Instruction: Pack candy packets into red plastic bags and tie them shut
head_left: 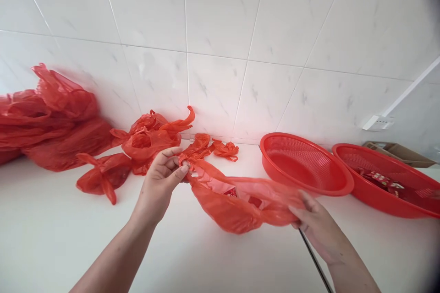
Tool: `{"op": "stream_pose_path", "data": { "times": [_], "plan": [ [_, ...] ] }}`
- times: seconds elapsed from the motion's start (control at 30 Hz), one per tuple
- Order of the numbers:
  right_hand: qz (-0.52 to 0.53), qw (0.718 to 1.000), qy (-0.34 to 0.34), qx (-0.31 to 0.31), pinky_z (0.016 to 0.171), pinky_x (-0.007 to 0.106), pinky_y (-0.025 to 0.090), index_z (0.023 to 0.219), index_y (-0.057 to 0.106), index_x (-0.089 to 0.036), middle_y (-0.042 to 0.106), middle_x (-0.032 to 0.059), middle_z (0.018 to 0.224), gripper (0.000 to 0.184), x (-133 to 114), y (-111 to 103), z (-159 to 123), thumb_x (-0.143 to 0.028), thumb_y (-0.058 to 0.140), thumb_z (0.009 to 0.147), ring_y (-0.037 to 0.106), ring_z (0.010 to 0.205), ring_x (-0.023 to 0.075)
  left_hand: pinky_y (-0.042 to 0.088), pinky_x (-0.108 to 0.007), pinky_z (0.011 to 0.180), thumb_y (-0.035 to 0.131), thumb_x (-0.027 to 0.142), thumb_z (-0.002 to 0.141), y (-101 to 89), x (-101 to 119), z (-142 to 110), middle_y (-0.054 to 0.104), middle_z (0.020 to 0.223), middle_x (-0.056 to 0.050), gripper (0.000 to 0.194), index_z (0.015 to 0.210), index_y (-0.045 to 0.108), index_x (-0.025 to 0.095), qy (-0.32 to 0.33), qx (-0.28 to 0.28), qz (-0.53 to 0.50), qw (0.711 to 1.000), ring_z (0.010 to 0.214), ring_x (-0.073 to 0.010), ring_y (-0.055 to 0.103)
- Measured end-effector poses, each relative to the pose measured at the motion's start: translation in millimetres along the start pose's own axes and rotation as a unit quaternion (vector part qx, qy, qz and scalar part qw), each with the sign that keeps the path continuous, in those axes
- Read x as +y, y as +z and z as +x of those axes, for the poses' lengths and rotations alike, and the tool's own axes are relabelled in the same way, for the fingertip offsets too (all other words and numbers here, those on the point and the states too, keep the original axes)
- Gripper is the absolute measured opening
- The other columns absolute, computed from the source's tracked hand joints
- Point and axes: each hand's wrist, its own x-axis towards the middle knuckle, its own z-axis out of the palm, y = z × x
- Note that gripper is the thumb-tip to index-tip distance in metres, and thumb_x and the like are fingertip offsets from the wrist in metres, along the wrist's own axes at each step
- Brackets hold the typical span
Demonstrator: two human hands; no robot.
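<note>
A thin red plastic bag (227, 213) is stretched sideways between my two hands above the white table. My left hand (165, 174) pinches its gathered left end. At the other end, my right hand (307, 213) grips the bag, its fingers slightly blurred. The bag's mouth gapes upward, and small red packets (232, 192) show inside; their kind I cannot make out. Just beyond my left hand lie crumpled red bags (151, 139), and a knotted red bag (105, 175) sits to its left.
Big piled red bags (62, 119) occupy the left. A red plastic basket (299, 165) stands behind my right hand. Farther right, another red basket (371, 160) holds small packets, with a cardboard box (409, 154) behind it. A tiled wall (216, 87) bounds the white table (62, 233).
</note>
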Motion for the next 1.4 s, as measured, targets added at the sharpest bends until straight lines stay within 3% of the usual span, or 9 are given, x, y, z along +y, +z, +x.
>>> {"op": "stream_pose_path", "data": {
  "times": [0.37,0.6,0.73,0.8,0.9,1.0,1.1,1.27,1.4],
  "plan": [
    [-0.110,0.986,0.030,-0.122,0.053,0.023,0.037,0.073,0.053,-0.021,0.047,-0.0031,0.070,0.023,-38,-49,-10,-0.036,0.069,0.070,0.040,0.058,0.0098,0.052,-0.016,0.059,0.075,0.025,0.072,-2.9,23,3,0.059,0.079,0.000,0.030,0.097,0.059,0.021,0.030,-0.003,0.007,1.000,0.076,-0.0108,0.059],
    [-0.071,0.997,-0.022,0.025,0.046,0.020,0.039,0.069,0.054,-0.021,0.050,-0.0018,0.068,0.025,-47,-56,-9,-0.036,0.074,0.067,0.044,0.054,0.0089,0.054,-0.016,0.064,0.070,0.023,0.077,-0.9,30,-4,0.063,0.080,0.000,0.024,0.099,0.060,0.024,0.084,-0.057,0.099,0.990,0.075,-0.0094,0.060],
    [0.060,0.976,-0.175,0.116,0.073,0.031,0.052,0.078,0.059,-0.024,0.061,0.0045,0.106,0.021,-64,-31,-6,-0.033,0.075,0.066,0.057,0.098,0.0222,0.054,-0.017,0.067,0.067,0.018,0.079,5.1,41,-13,0.062,0.085,0.001,0.030,0.107,0.059,0.027,0.189,-0.072,0.185,0.962,0.078,-0.0097,0.060],
    [0.114,0.970,-0.178,0.120,0.076,0.034,0.053,0.081,0.059,-0.024,0.063,0.0057,0.104,0.018,-74,-9,0,-0.033,0.071,0.071,0.057,0.105,0.0247,0.053,-0.019,0.070,0.062,0.015,0.082,9.2,46,-16,0.062,0.091,0.000,0.032,0.111,0.057,0.028,0.223,-0.097,0.260,0.935,0.082,-0.0103,0.060],
    [0.229,0.958,-0.147,0.092,0.067,0.030,0.053,0.081,0.056,-0.025,0.062,-0.0001,0.079,0.015,-84,29,9,-0.033,0.068,0.076,0.062,0.078,0.0164,0.051,-0.020,0.072,0.053,0.008,0.085,17.9,49,-18,0.063,0.094,0.000,0.034,0.112,0.055,0.027,0.285,-0.161,0.357,0.875,0.084,-0.0094,0.060],
    [0.273,0.951,-0.146,0.030,0.044,0.017,0.040,0.080,0.055,-0.024,0.047,-0.0077,0.054,0.016,-84,67,11,-0.039,0.060,0.083,0.035,0.039,0.0029,0.048,-0.019,0.069,0.054,0.005,0.084,28.7,51,-16,0.063,0.089,0.002,0.032,0.109,0.055,0.025,0.341,-0.166,0.394,0.837,0.079,-0.0080,0.059],
    [0.248,0.956,-0.141,-0.065,0.036,0.016,0.021,0.091,0.058,-0.025,0.039,-0.0083,0.043,0.029,-81,95,6,-0.050,0.044,0.090,0.018,0.035,0.0033,0.045,-0.017,0.063,0.059,0.004,0.081,40.6,50,-14,0.062,0.084,0.003,0.032,0.105,0.056,0.024,0.344,-0.147,0.389,0.842,0.072,-0.0061,0.056],
    [0.119,0.975,-0.057,-0.181,0.037,0.017,0.023,0.119,0.053,-0.023,0.051,-0.0039,0.052,0.042,-72,113,1,-0.051,0.048,0.088,0.040,0.041,0.0070,0.046,-0.015,0.061,0.057,-0.003,0.076,58.8,43,-14,0.061,0.078,0.005,0.033,0.097,0.058,0.023,0.280,-0.182,0.288,0.898,0.070,-0.0059,0.056],
    [0.053,0.960,-0.002,-0.275,0.045,0.019,0.035,0.084,0.060,-0.017,0.049,-0.0036,0.058,0.033,-57,114,14,-0.050,0.061,0.081,0.046,0.048,0.0069,0.050,-0.020,0.067,0.052,0.002,0.082,63.2,27,-14,0.060,0.091,0.000,0.030,0.101,0.057,0.023,0.249,-0.191,0.253,0.915,0.081,-0.0095,0.058]
  ]
}}
